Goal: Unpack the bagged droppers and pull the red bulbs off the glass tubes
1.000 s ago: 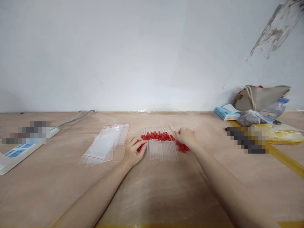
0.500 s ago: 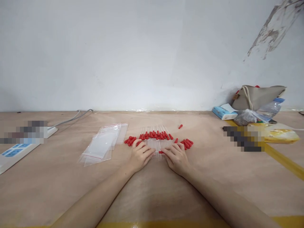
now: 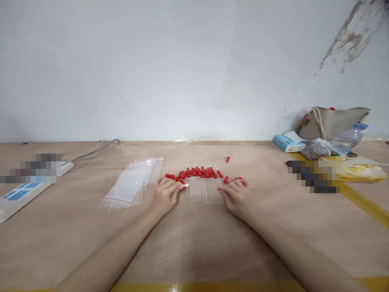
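A row of clear glass droppers (image 3: 203, 190) with red rubber bulbs (image 3: 200, 173) lies side by side on the wooden table (image 3: 194, 239). My left hand (image 3: 165, 194) rests at the row's left edge, fingers curled, pinching the tip of one clear tube. At the right edge lies my right hand (image 3: 238, 196), fingers bent over loose red bulbs (image 3: 235, 179). A single red bulb (image 3: 227, 159) lies apart, farther back. A stack of clear zip bags (image 3: 133, 183) with red strips sits left of my left hand.
A white and blue power strip (image 3: 21, 194) with a grey cable lies at far left. At the back right stand a beige drawstring bag (image 3: 332, 121), a blue box (image 3: 288, 142), a plastic bottle (image 3: 349, 140) and a yellow packet (image 3: 363, 172). Yellow tape marks the table.
Both hands have moved apart from the middle of the dropper row to its left and right edges. My left hand now pinches a tube tip.
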Demonstrator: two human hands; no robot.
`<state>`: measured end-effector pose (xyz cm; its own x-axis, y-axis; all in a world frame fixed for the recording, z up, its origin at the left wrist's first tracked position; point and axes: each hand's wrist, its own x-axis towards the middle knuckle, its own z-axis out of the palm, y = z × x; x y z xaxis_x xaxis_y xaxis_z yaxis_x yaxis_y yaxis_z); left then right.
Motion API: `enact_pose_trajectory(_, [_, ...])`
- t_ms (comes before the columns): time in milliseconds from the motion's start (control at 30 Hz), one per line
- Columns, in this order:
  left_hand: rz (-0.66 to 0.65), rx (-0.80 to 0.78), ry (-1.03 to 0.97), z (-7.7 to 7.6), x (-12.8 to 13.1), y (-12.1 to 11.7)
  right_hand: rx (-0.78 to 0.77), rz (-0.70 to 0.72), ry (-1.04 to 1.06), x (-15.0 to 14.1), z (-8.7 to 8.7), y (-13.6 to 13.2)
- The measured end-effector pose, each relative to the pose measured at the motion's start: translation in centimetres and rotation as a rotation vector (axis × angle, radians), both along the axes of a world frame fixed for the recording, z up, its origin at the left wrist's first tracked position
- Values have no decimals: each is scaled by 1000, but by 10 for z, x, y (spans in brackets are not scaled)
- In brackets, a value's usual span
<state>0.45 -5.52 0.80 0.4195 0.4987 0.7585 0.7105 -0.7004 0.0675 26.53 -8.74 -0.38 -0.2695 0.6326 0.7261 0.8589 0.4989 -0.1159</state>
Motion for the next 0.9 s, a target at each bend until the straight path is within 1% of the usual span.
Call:
enact_pose_trajectory(33, [28,6,-24,-1,-6,2,-2,-37,47,7,-1,2])
enact_pose_trajectory(67, [30,-5,-34,-2,-12,2,-14,-42,90,13,-2,4])
enact_pose_trajectory(133, [-19,-34,-61,-4,-16,3,-36,10,192,19,-5,8])
enact_pose_trajectory(200, [-61,-71,-73,-7,-14,2,-51,63,297,18,-7,11])
enact_pose_trajectory(233, [-64,-89,-72,-8,-12,2,-54,66,344,16,-8,12])
enact_pose_trajectory(333, [-56,-115,-59,-9,-6,3,-37,17,447,13,-8,14])
enact_pose_trajectory(433, [-93,-114,-61,-9,-3,5,-63,-72,503,19,-4,18])
enact_pose_trajectory(500, [-115,-107,-61,-9,0,6,-132,-162,493,27,2,22])
enact_pose_trajectory(600, [-131,-87,-59,-10,5,8,-251,-271,398,39,12,29])
enact_pose_trajectory(667, [-138,-66,-56,-12,8,9,-317,-289,361,44,19,35])
enact_pose_trajectory(767, [-155,-31,-61,-14,10,12,-396,-308,363,45,27,43])
enact_pose_trajectory(900, [-178,-21,-57,-16,12,15,-509,-386,248,39,36,49])
